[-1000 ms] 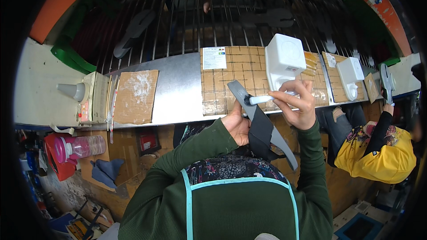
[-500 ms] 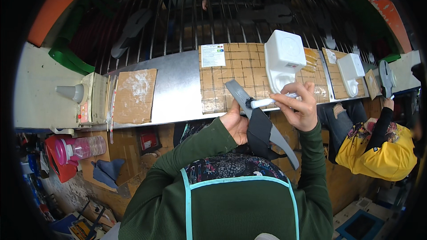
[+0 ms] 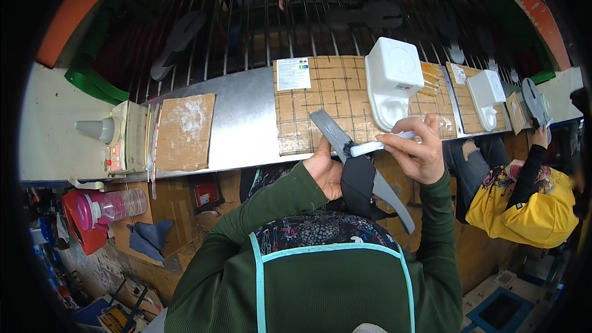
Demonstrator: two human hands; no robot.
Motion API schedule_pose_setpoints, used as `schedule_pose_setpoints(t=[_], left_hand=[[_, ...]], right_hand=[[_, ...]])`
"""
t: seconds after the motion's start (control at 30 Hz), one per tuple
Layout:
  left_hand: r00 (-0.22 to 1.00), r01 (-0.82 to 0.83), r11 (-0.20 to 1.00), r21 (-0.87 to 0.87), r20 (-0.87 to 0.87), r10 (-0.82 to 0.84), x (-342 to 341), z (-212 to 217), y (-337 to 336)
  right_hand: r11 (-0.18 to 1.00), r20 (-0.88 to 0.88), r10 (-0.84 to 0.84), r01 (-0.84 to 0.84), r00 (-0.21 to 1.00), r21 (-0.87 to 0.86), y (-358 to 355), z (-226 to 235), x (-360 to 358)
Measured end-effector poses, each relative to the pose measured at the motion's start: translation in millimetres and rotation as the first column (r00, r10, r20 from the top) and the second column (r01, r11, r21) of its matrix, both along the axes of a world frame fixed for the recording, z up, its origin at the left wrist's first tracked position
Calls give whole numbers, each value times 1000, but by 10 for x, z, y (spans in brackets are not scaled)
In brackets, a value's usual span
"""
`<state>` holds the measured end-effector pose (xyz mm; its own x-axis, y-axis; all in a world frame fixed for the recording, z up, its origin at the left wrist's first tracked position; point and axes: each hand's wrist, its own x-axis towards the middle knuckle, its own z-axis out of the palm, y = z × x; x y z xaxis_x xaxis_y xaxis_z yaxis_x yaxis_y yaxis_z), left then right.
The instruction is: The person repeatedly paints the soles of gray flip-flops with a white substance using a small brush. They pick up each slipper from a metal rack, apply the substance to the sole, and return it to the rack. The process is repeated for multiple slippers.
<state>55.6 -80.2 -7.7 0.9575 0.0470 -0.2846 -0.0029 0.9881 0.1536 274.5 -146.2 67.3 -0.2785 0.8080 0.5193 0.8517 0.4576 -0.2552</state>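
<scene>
My left hand (image 3: 325,174) is closed around a sandal (image 3: 394,200) with a long grey sole and a black fabric upper (image 3: 359,184), held tilted at the front edge of the bench. Between the fingertips of my right hand (image 3: 420,151) is the white handle of a brush (image 3: 369,147). Its short dark bristles touch the grey sole beside the upper. Just beyond the right hand stands a white plastic dispenser (image 3: 398,66) with a rounded trough at its foot.
A cardboard sheet (image 3: 333,89) covers the bench under the dispenser. Farther left lie a stained cardboard piece (image 3: 185,132) and a box with a grey cone (image 3: 98,128). Grey soles (image 3: 179,43) lie on the bar conveyor behind. A co-worker in yellow (image 3: 530,206) sits at right, near a second dispenser (image 3: 486,95).
The brush tip has shifted slightly along the sole, toward the upper. Its handle now tilts a little more. Both hands keep their hold.
</scene>
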Motion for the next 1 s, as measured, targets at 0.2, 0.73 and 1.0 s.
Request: schedule_pose_setpoints(t=[0.2, 0.73, 1.0], left_hand=[[997, -44, 999, -18, -56, 43, 14, -51, -20], [996, -53, 992, -118, 58, 60, 16, -89, 2], [986, -29, 986, -165, 158, 55, 6, -209, 10]], right_hand=[[997, -1, 75, -75, 997, -27, 26, 20, 103], [997, -31, 67, -69, 997, -47, 310, 183, 21], [986, -17, 99, -100, 995, -132, 243, 192, 90]])
